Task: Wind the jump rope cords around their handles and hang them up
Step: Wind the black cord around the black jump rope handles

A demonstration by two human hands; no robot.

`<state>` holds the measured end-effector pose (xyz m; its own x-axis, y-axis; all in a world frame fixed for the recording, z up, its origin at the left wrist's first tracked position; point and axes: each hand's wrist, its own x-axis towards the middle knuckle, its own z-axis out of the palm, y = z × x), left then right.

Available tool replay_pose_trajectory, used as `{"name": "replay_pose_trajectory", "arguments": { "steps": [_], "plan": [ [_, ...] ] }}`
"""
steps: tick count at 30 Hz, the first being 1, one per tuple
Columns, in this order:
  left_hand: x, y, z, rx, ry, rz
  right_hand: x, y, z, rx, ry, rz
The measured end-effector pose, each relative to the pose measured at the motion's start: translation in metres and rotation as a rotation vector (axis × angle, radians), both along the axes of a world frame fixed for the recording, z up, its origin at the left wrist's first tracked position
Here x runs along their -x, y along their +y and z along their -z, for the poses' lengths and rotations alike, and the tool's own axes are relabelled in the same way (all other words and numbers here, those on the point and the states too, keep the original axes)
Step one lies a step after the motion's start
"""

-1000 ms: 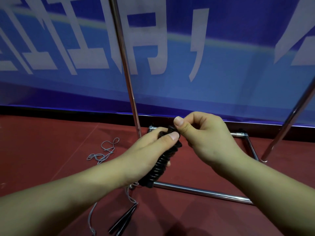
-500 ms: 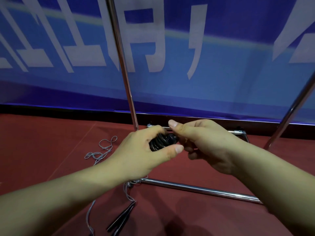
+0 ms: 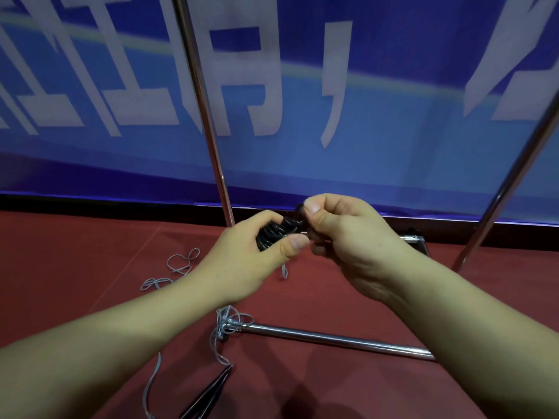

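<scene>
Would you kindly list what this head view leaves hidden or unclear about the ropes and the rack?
- Wound black rope: mostly covered by the left hand and right hand; how its end is secured is hidden.
- Rack: the top edge cuts off both posts, so no hanging bar shows.
- Black handles on the floor: cut off by the bottom edge.
- Grey cord: partly behind the left forearm.

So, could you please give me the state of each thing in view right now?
Left hand: grips the wound black rope.
Right hand: pinches the black cord's end.
Black rope: coiled around its handles, held off the floor.
Grey rope: unwound, loose on the floor.
Black handles: lying on the floor.
Metal rack: standing.
</scene>
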<state>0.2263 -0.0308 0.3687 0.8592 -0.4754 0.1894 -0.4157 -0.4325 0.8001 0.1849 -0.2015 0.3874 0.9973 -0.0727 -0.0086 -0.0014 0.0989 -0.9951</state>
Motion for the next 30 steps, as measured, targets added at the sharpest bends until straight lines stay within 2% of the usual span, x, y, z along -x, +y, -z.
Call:
{"name": "replay_pose_trajectory", "arguments": {
  "steps": [6,9,14,17,22,27,30],
  "plan": [
    [-0.011,-0.035,-0.027,0.179,-0.071,-0.022,-0.009,-0.017,-0.035,-0.165,-0.213,0.191],
    [-0.012,-0.05,-0.039,0.204,-0.081,-0.009,-0.009,-0.027,-0.045,-0.125,-0.312,0.251],
    [-0.01,-0.062,-0.095,0.064,-0.045,0.043,-0.013,-0.049,-0.095,-0.04,-0.26,0.297],
    [-0.015,-0.072,-0.137,0.089,-0.035,0.107,-0.012,-0.061,-0.142,0.064,-0.268,0.31],
    [-0.011,-0.097,-0.203,0.144,-0.088,0.087,-0.007,-0.079,-0.213,0.154,-0.276,0.322],
    [-0.009,-0.119,-0.26,0.198,-0.112,0.061,0.001,-0.095,-0.268,0.027,-0.228,0.293],
    [-0.006,-0.135,-0.281,0.307,-0.011,0.093,0.005,-0.11,-0.292,-0.028,-0.181,0.296]
  ]
}}
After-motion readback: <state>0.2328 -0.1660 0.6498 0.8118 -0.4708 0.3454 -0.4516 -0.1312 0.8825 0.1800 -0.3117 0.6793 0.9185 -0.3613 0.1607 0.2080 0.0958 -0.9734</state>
